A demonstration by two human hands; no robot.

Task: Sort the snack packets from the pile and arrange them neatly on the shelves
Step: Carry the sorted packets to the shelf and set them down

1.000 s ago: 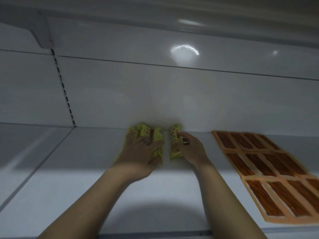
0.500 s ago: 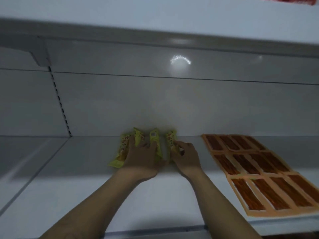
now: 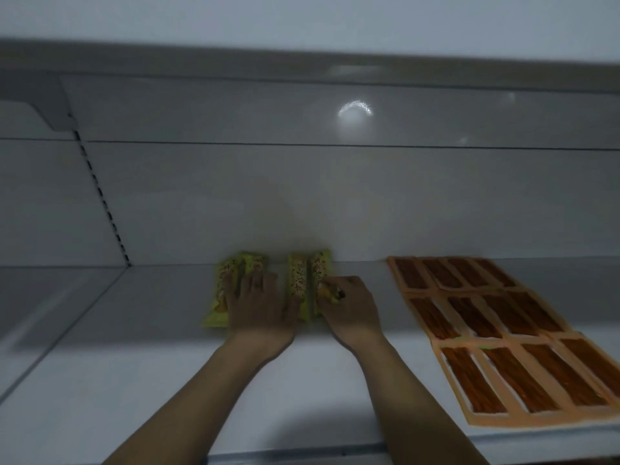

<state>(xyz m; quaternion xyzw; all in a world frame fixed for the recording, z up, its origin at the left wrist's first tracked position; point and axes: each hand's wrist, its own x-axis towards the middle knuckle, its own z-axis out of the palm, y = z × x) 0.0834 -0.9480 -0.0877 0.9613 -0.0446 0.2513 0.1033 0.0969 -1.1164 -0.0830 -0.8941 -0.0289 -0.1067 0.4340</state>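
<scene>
Four yellow packets (image 3: 299, 280) sit far back on the shelf (image 3: 134, 364); my left hand (image 3: 258, 307) presses two flat, fingers (image 3: 255, 284) straight, while my right hand (image 3: 350, 307) pinches the rightmost to square the row

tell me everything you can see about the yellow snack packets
The yellow snack packets look like four narrow, glossy wrappers with red print, too blurred to read. They lie flat side by side on the white shelf, far ends by the back panel, with a gap between the left pair and the right pair. The left hand rests flat on the left pair, straight fingers covering much of it. The right hand curls its fingers onto the rightmost packet's near right edge.
</scene>
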